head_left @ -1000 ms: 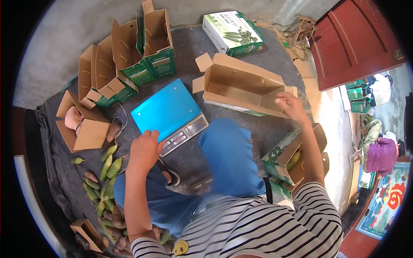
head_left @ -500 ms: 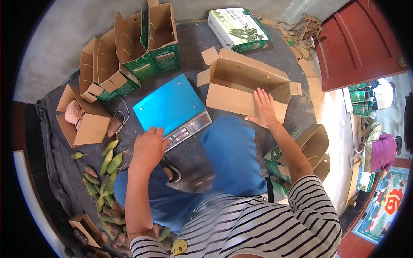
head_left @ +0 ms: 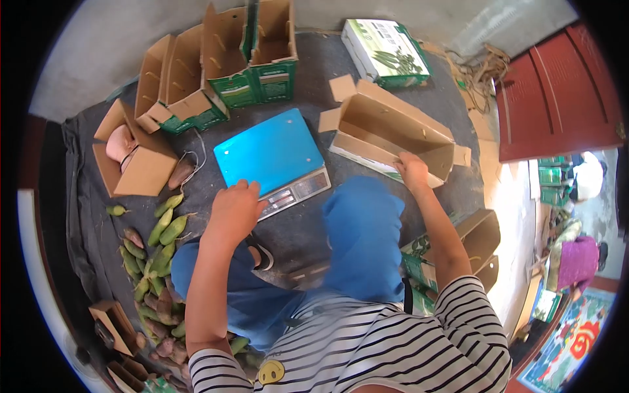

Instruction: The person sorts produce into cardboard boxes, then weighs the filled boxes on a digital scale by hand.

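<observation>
My left hand (head_left: 237, 208) is at the near left edge of a weighing scale (head_left: 270, 154) with a blue top, its fingers bent together over the edge. Nothing lies on the blue platform. My right hand (head_left: 414, 171) is closed over the near wall of an open cardboard box (head_left: 377, 134), with the fingertips inside the rim. The box stands to the right of the scale, its end flaps folded out and no contents visible. Part of its printed outer side shows below the near rim.
Open green cartons (head_left: 272, 78) stand in a row at the back left. A closed printed carton (head_left: 386, 52) lies at the back. Green and reddish radishes (head_left: 157, 268) are heaped on the left, near a tilted box (head_left: 147, 167). Another person (head_left: 576, 262) is at far right.
My right hand has gone from lying flat on the box's near flap to gripping its rim. That flap now stands more upright. My left hand stays at the scale while the view shifts slightly.
</observation>
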Motion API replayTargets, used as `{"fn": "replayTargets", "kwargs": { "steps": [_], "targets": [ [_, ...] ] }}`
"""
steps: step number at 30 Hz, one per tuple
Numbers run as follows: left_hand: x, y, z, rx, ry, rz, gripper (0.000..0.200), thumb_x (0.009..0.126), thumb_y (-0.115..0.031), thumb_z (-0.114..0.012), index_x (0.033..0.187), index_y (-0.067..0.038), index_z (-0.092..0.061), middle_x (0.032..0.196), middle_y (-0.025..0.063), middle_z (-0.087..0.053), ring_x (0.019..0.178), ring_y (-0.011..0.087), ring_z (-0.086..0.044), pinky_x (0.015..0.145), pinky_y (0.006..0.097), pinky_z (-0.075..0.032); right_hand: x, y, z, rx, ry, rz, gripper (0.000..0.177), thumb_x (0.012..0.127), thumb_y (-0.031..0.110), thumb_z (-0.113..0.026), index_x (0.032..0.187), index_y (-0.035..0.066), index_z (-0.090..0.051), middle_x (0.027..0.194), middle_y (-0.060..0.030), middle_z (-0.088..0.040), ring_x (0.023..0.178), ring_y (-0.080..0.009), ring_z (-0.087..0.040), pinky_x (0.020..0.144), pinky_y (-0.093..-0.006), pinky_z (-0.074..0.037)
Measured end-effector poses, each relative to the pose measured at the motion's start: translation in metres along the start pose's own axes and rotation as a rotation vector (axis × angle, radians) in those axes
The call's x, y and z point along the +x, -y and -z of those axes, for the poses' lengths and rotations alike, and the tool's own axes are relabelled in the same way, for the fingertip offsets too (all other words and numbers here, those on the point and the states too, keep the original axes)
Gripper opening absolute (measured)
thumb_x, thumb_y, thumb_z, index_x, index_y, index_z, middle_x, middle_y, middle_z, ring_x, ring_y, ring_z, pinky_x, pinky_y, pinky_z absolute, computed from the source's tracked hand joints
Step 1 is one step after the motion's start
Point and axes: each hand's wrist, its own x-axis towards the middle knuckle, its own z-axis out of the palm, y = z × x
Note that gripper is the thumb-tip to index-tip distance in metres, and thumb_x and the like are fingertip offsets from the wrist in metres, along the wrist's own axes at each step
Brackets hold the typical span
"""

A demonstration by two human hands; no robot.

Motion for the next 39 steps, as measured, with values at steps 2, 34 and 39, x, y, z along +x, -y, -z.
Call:
{"fn": "replayTargets", "kwargs": {
  "steps": [2,34,39],
  "targets": [
    [-0.002,0.005,-0.001,-0.003,0.01,0.018,0.024,0.082,-0.02,-0.067,0.095,-0.002,-0.058,0.089,0.0149,-0.061,0.088,0.0344,-0.061,0.074,0.0436,-0.047,0.0,-0.002,0.008,0.014,-0.1,0.079,0.018,0.078,0.018,-0.068,0.084,0.007,-0.054,0.082,-0.0106,-0.059,0.083,-0.0315,-0.059,0.07,-0.042,-0.048],
    [-0.014,-0.011,-0.024,-0.024,0.321,-0.054,0.027,0.081,-0.032,-0.07,0.095,-0.009,-0.072,0.094,0.0106,-0.069,0.093,0.0253,-0.067,0.077,0.038,-0.052,0.063,0.297,0.067,0.009,0.166,0.906,0.085,0.066,0.032,-0.08,0.136,0.005,-0.04,0.128,-0.0166,-0.048,0.12,-0.0312,-0.045,0.099,-0.0448,-0.036],
    [-0.015,-0.017,-0.026,-0.034,0.352,-0.041,0.029,0.082,-0.031,-0.069,0.096,-0.007,-0.071,0.093,0.0099,-0.07,0.09,0.0248,-0.067,0.076,0.0386,-0.052,0.053,0.307,0.079,-0.068,0.194,0.947,0.087,0.065,0.031,-0.08,0.138,0.006,-0.038,0.125,-0.0165,-0.051,0.116,-0.0312,-0.049,0.096,-0.0442,-0.04]
  ]
}}
